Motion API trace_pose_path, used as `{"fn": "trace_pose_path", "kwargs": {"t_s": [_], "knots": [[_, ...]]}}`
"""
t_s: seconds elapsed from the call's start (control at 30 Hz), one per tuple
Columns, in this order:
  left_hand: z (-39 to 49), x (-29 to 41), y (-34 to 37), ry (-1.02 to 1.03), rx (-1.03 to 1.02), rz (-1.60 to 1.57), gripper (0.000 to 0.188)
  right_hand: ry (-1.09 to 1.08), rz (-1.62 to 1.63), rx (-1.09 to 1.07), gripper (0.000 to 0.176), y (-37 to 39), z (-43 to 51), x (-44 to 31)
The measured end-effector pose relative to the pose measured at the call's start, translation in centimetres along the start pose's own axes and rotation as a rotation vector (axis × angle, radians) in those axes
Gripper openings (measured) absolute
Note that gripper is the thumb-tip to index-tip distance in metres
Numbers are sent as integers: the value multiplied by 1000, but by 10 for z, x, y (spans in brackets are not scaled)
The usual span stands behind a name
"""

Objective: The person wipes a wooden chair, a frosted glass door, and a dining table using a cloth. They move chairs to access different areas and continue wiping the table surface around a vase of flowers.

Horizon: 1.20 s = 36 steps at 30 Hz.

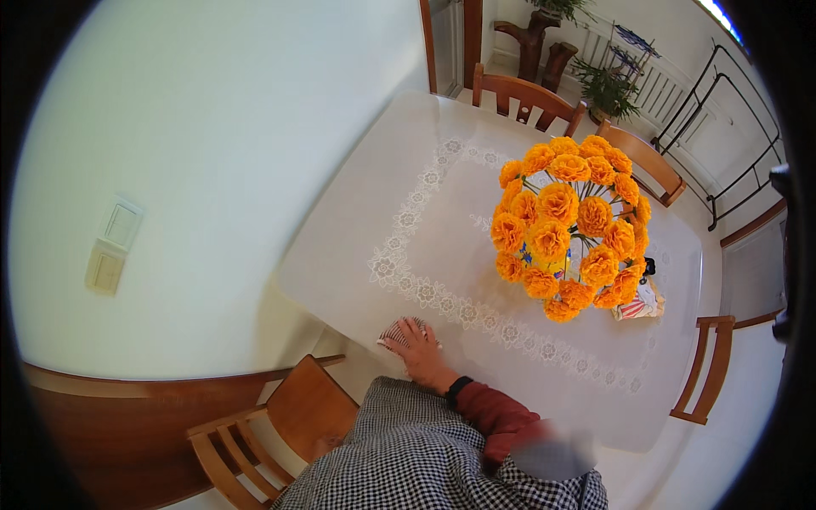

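My right hand [419,357] reaches across my body to the near left edge of the table [357,255]. Its palm and fingers press on a bunched red-and-white striped cloth [394,333], which they partly cover. A dark band circles the wrist, below a red sleeve. Low beside the wooden chair, a blurred bit of skin that seems to be my left hand [328,444] shows next to my checked garment; its fingers cannot be made out. A clear cover with a white flower border lies over the tabletop.
A large bunch of orange artificial flowers [561,223] stands on the table, with a striped bag [641,303] beside it. Wooden chairs [529,95] surround the table, one [312,401] close at my left. A white wall [223,159] borders the left side. Plants and a black metal rack [720,127] stand beyond.
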State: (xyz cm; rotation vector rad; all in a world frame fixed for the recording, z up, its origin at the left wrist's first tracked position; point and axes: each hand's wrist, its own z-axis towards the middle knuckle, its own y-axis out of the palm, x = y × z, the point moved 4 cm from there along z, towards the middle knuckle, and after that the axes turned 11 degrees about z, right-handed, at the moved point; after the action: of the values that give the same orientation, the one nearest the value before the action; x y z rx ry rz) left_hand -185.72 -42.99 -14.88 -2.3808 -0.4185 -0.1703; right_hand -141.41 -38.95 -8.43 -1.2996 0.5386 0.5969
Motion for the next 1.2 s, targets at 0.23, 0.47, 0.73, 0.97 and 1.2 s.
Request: {"fn": "trace_pose_path", "kwargs": {"t_s": [0.23, 0.47, 0.73, 0.97, 1.2], "knots": [[23, 72, -57, 234, 165, 54, 44, 580, -207, 404, 85, -115, 86, 127], [92, 171, -142, 552, 492, 219, 73, 587, -317, 472, 68, -43, 145, 82], [201, 304, -239, 824, 708, 319, 98, 251, -115, 30, 78, 5, 149, -3], [233, 335, -271, 523, 363, 472, 132, 853, -368, 387, 78, -89, 229, 153], [229, 340, -274, 536, 343, 393, 135, 571, -222, 171, 81, 40, 251, -2]]}}
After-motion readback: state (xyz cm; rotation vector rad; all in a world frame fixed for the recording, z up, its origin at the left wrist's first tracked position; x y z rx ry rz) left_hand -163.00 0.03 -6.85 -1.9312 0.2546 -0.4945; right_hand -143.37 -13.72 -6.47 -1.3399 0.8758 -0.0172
